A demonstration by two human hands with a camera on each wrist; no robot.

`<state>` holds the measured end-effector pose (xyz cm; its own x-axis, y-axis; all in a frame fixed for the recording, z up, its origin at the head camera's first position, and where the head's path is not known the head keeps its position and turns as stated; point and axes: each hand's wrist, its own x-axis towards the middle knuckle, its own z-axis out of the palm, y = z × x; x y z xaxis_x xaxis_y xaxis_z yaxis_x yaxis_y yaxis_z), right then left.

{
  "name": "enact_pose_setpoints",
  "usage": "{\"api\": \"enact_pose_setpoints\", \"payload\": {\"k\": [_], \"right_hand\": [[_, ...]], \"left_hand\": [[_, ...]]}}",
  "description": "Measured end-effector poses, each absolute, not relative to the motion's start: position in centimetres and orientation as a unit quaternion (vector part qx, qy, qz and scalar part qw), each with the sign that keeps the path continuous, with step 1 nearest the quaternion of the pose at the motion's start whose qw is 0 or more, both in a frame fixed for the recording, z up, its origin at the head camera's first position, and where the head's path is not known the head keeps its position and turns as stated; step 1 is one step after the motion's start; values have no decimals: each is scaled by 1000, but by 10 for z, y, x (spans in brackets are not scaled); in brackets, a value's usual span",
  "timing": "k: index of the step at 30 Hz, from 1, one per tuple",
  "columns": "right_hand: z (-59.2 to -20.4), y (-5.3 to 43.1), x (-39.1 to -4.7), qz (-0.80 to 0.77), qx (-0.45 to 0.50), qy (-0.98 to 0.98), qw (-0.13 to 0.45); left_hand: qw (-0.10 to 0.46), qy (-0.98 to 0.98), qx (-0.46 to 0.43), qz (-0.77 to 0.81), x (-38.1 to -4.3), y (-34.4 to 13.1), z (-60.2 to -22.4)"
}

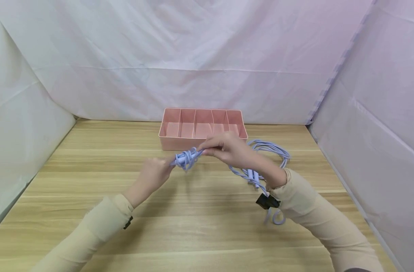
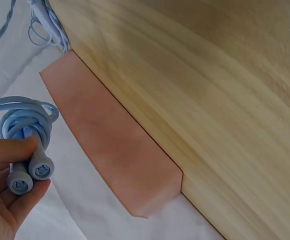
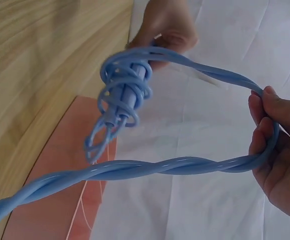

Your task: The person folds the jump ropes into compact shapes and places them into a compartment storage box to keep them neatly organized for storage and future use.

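A light blue jump rope (image 1: 185, 160) hangs above the table between both hands, its cord wound in several turns around its two handles (image 2: 41, 168). My left hand (image 1: 153, 174) grips the handles together near their ends, with the round end caps showing in the left wrist view. To the right, my right hand (image 1: 234, 152) curls its fingers and thumb round the doubled, twisted cord (image 3: 210, 71). In the right wrist view, that cord leaves the wound bundle, bends through the right hand (image 3: 285, 145) and runs back toward the lower left.
Behind the hands stands a pink box (image 1: 179, 144) with several compartments. On the table, partly behind the right forearm, lies more blue rope (image 1: 273, 146) in loose coils with two handles (image 1: 250, 176). White cloth (image 1: 200, 56) encloses the wooden table (image 1: 193, 234) at the back and sides.
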<state>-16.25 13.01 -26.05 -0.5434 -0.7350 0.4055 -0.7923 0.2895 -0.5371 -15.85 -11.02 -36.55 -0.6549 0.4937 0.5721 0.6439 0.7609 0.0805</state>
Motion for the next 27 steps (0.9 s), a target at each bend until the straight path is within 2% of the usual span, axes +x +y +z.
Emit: {"api": "enact_pose_setpoints", "payload": {"k": [8,17,27], "right_hand": [[-263,130,-175,380,452,-806,38],[-275,138,-197,448,398,-800,21],[-301,152,-217,564,299,-769,-35]], "left_hand": [[245,-870,-405,-139,-147,-96,-372],[303,-795,-478,-218,-141,-91,-386],[317,-758,-484,-301,-134,-91,-378]]}}
